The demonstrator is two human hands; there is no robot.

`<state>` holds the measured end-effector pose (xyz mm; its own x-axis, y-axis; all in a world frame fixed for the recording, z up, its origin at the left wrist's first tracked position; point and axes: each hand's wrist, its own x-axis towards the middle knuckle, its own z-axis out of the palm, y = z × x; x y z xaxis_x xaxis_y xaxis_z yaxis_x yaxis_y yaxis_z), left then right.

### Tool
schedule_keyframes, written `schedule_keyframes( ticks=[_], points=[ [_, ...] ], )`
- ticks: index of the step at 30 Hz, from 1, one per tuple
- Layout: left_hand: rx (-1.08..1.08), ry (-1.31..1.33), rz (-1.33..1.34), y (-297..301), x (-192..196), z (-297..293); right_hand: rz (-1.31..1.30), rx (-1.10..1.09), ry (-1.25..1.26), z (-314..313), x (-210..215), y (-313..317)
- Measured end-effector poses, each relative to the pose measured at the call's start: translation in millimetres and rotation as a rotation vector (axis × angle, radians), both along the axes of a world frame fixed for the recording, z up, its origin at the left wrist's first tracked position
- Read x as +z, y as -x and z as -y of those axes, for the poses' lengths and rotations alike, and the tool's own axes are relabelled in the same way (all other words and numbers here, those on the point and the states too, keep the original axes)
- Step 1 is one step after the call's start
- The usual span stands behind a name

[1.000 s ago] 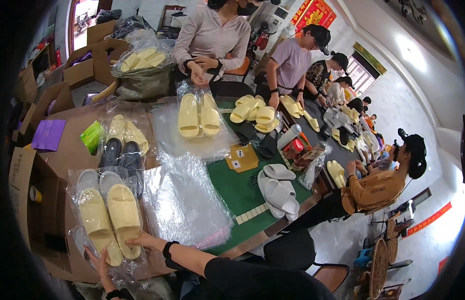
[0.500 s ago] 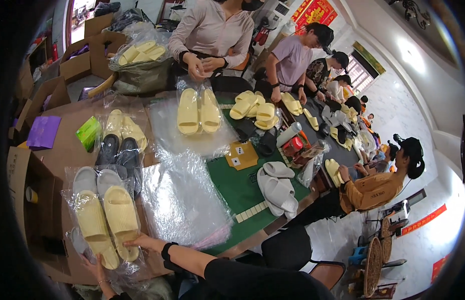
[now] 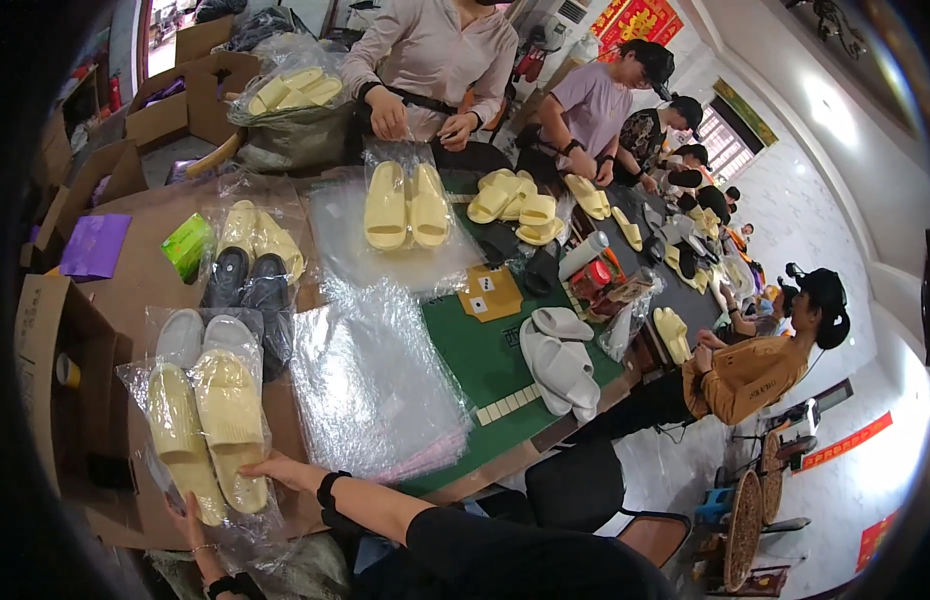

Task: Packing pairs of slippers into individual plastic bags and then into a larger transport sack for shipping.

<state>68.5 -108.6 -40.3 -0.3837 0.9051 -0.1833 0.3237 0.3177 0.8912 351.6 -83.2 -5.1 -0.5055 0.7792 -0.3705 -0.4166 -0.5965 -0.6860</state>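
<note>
Eight o'clock: our left hand (image 3: pixel 189 525) and right hand (image 3: pixel 283 471) grip bagged yellow slide slippers (image 3: pixel 227 430). We judge bagging in hand; next move calls for steadying the pair.

From the wearer's head, one fisheye camera looks down over nearby hands (image 3: pixel 283 470) and table (image 3: pixel 473 355).
</note>
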Motion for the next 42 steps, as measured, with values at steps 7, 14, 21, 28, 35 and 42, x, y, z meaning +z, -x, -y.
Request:
schedule_keyframes(
  ticks=[7, 14, 21, 28, 35, 42],
  points=[
    [-0.051, 0.069, 1.181, -25, 70, 43, 0.067, -0.053, -0.092, 5, 47, 31],
    [0.290, -0.072, 0.932, -76, 80, 22, 0.072, -0.052, 0.161, -10, 12, 9],
    [0.534, -0.271, 1.142, -105, 76, 39, 0.029, -0.071, 0.237, -1, 56, 6],
    [0.493, -0.456, 1.206, -67, 130, 138, 0.200, 0.184, 0.160, 80, 105, 16],
    [0.805, -0.444, 1.187, -9, 161, 325, 0.209, 1.070, -0.414, 147, 106, 89],
    [1.122, -0.087, 0.856, 16, 128, 446, 0.534, 1.325, -1.478, 132, 64, 157]
  ],
)
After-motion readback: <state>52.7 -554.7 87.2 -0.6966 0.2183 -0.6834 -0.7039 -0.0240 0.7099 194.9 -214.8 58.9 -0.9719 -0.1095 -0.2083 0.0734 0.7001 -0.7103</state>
